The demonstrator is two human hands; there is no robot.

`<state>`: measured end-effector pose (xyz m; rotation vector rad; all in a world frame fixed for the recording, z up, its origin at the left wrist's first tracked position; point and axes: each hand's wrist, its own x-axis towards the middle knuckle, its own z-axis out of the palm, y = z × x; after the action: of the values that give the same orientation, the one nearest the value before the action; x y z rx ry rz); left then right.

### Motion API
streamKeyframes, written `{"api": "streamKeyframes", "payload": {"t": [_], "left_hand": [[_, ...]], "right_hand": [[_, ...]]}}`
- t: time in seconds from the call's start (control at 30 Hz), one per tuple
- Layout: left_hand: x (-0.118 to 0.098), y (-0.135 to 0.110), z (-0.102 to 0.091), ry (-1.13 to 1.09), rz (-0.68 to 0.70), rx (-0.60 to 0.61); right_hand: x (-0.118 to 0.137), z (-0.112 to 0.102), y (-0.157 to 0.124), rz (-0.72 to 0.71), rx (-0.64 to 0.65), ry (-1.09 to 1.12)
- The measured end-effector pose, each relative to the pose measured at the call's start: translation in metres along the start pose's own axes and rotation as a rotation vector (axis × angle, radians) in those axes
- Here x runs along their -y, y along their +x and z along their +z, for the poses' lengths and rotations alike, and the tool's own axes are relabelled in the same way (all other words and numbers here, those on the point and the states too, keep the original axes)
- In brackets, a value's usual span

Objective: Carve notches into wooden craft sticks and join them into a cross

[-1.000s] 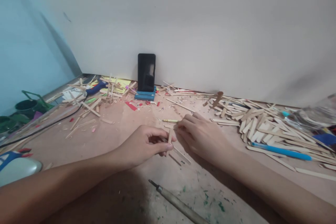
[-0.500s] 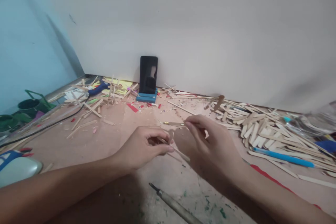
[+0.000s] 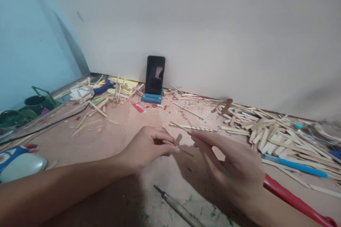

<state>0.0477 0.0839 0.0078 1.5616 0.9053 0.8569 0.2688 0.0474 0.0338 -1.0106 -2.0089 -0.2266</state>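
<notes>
Where the table (image 3: 128, 124) comes nearest: a wood-handled tool (image 3: 178, 207) is laid flat, its dark tip turned away and to the left.
Red handle (image 3: 293, 197): partly hidden behind the right wrist.
Right hand (image 3: 230, 165): thumb and forefinger are held near each other; a thin strip (image 3: 180, 127) is met at the fingertips, but whether it is gripped cannot be told.
Left hand (image 3: 146, 147): a short flat stick (image 3: 179, 138) and a narrower strip (image 3: 169, 143) are pinched between thumb and fingers.
Stick's lie: its free end is pointed up and rightward from the left pinch, long axis slanted; the right fingertips are held near it, apart.
Striped pencil (image 3: 198, 127): laid crosswise just beyond the right fingertips.
Stick pile (image 3: 263, 138): heaped to the right, with a blue pen (image 3: 294, 165) laid on its near side.
Clear plastic item (image 3: 323, 133): seemingly a container, set beside the pile; its contents are blurred.
Green pots (image 3: 38, 108): stood at the left; what is held in them cannot be told.
Phone (image 3: 155, 74): propped upright on a blue stand (image 3: 151, 98) near the wall (image 3: 207, 42).
</notes>
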Motion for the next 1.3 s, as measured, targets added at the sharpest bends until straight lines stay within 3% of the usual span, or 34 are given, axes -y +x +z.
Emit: {"api": "streamKeyframes", "payload": {"t": [0.23, 0.53, 0.9, 1.3], "left_hand": [[-0.001, -0.001, 0.002, -0.027, 0.001, -0.033], [-0.002, 0.0, 0.0, 0.018, 0.027, -0.004], [-0.003, -0.001, 0.001, 0.042, 0.02, 0.024], [-0.001, 0.0, -0.001, 0.037, 0.033, 0.047]], "right_hand": [[0.01, -0.007, -0.001, -0.258, 0.052, 0.027], [0.003, -0.01, -0.003, -0.353, 0.091, -0.048], [0.007, -0.008, -0.003, -0.277, 0.01, -0.033], [0.006, -0.004, -0.002, -0.228, 0.021, 0.014]]}}
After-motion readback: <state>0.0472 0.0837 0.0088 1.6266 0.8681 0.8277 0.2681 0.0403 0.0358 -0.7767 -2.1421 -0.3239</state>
